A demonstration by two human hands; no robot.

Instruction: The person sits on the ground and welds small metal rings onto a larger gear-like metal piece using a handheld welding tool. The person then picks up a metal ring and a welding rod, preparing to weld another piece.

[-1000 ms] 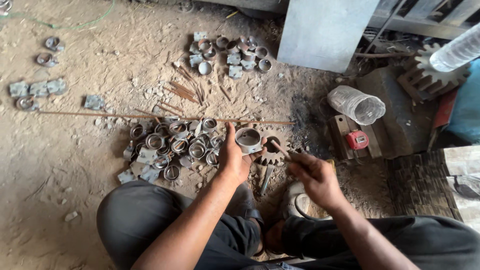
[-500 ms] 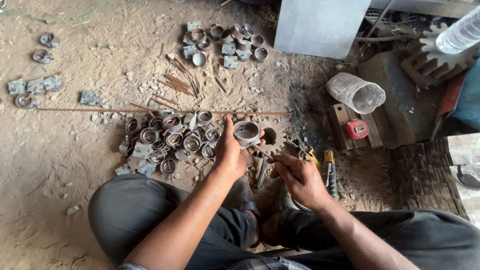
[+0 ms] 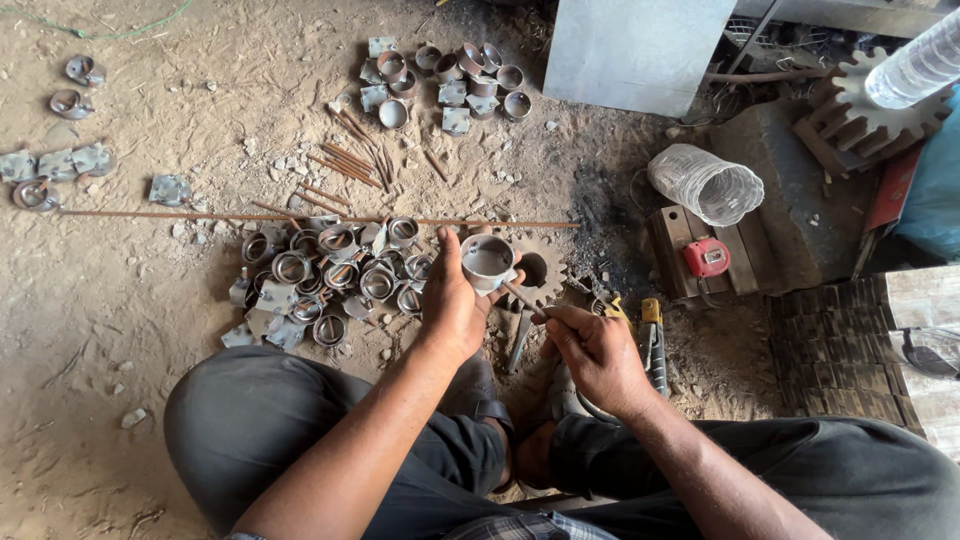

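Rusty steel fills my left hand (image 3: pixel 452 305): a short ring (image 3: pixel 487 262) pinched between thumb and fingers, its open mouth turned up at me, held just over the gear (image 3: pixel 540 270) that lies flat on the dirt. My right hand (image 3: pixel 598 350) is closed on a thin rod (image 3: pixel 522 298), whose tip now touches the ring's near edge. A second ago that hand lay lower, right of the gear, with no rod I could make out, and the ring sat alone above the gear; so rod and ring have come together, and joining them looks to be the step in hand.

Left of the gear is a heap of rings (image 3: pixel 330 275) on small plates. Beyond the gear a long bar (image 3: pixel 300 217) runs across the ground, with loose rods (image 3: pixel 350 160) past it and more rings (image 3: pixel 450 80) farther off. Right of the gear lie yellow-handled pliers (image 3: pixel 651 325), a red tape measure (image 3: pixel 706 257) on a wooden block, and a clear plastic jar (image 3: pixel 705 184) on its side.
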